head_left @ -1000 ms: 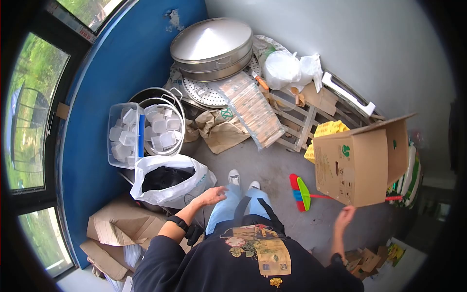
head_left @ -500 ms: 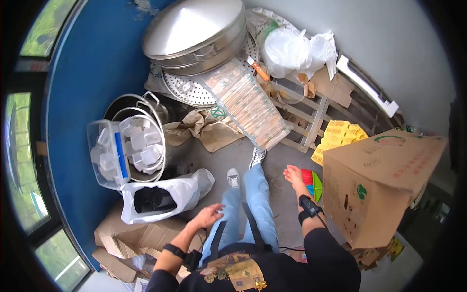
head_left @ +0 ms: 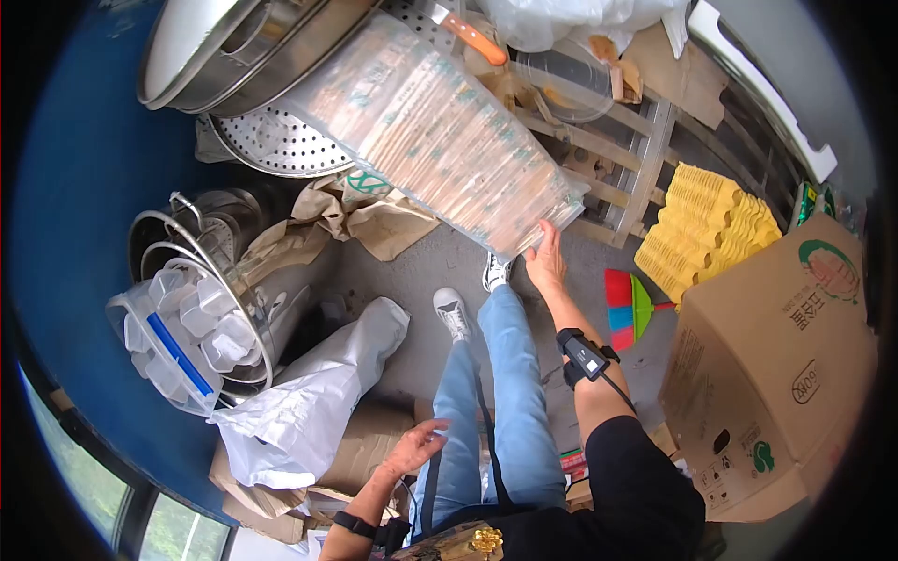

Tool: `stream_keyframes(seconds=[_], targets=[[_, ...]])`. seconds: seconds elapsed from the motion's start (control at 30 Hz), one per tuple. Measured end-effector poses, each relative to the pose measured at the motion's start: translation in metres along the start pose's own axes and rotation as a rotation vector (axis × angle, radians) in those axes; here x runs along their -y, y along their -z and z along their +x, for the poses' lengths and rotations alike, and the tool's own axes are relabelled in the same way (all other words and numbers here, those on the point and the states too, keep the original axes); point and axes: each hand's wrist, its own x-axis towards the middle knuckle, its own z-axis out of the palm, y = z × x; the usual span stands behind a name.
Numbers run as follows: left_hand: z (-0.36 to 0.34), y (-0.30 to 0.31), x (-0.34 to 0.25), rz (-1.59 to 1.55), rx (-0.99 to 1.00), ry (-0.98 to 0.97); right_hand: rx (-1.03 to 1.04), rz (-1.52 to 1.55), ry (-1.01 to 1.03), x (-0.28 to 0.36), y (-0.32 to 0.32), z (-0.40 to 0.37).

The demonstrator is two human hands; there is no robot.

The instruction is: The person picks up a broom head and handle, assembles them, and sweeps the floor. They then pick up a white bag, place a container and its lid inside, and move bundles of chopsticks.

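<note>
A long clear plastic pack of paper-wrapped chopsticks [head_left: 468,140] lies sloping from the steamer down toward my feet. My right hand [head_left: 544,260] is at its near right corner, thumb and fingers closed on the edge. My left hand [head_left: 417,447] hangs over my left thigh, holding nothing, its fingers loosely apart. An orange-handled knife [head_left: 475,39] rests beyond the pack. Under the pack's left side are a perforated steel tray [head_left: 271,140] and crumpled brown paper [head_left: 327,210].
A large steel steamer [head_left: 253,56] stands at upper left. On the left are a tub of plastic containers [head_left: 168,351] and a white bag [head_left: 309,402]. To the right sit a dustpan [head_left: 629,307], yellow egg trays [head_left: 706,220] and a big carton [head_left: 758,374]. A slatted pallet [head_left: 599,173] lies behind.
My right hand has moved forward and left from beside the dustpan to the corner of the chopstick pack. My left hand stays near my thigh. The view has shifted closer to the pack.
</note>
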Motion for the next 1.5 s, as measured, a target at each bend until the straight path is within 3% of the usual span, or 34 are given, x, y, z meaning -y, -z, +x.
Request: stream_keyframes(seconds=[0.07, 0.17, 0.3, 0.43, 0.53, 0.63, 0.73, 0.83, 1.07, 1.17, 1.2, 1.33, 1.43, 1.5], targets=[[0.003, 0.003, -0.002, 0.023, 0.009, 0.013, -0.031, -0.337, 0.036, 0.0, 0.013, -0.005], [0.008, 0.009, -0.001, 0.026, 0.018, 0.009, -0.093, -0.163, -0.02, -0.012, 0.012, 0.006], [0.015, 0.007, 0.013, -0.02, 0.008, -0.015, -0.018, 0.559, -0.554, -0.015, -0.001, 0.034], [0.014, 0.01, 0.003, -0.005, -0.004, -0.027, -0.175, 0.743, -0.392, -0.03, -0.025, 0.04], [0.012, 0.012, 0.008, -0.002, 0.001, 0.005, -0.121, 1.048, -0.302, -0.03, -0.022, 0.045], [0.011, 0.015, 0.008, 0.02, -0.012, 0.01, -0.207, 1.079, -0.483, -0.025, -0.026, 0.057], [0.009, 0.017, 0.008, 0.018, -0.027, 0.046, -0.107, 1.089, -0.474, -0.015, -0.009, 0.053], [0.013, 0.016, 0.017, 0.024, 0.007, 0.043, -0.15, 0.928, -0.468, -0.023, -0.013, 0.052], [0.008, 0.018, 0.011, -0.039, -0.022, 0.015, -0.06, 1.188, -0.357, -0.019, -0.002, 0.033], [0.006, 0.019, 0.013, -0.065, -0.035, -0.001, -0.245, 1.179, -0.449, -0.024, -0.018, 0.023], [0.005, 0.019, 0.012, -0.065, -0.044, -0.006, -0.204, 1.239, -0.344, -0.024, -0.015, 0.025], [-0.005, 0.024, 0.006, -0.098, -0.085, 0.001, -0.237, 1.3, -0.393, -0.008, 0.008, 0.043], [0.0, 0.025, 0.024, -0.102, -0.061, 0.007, -0.203, 1.148, -0.391, -0.005, 0.037, 0.05], [0.002, 0.025, 0.027, -0.102, -0.053, -0.001, -0.173, 1.255, -0.404, -0.015, 0.04, 0.042]])
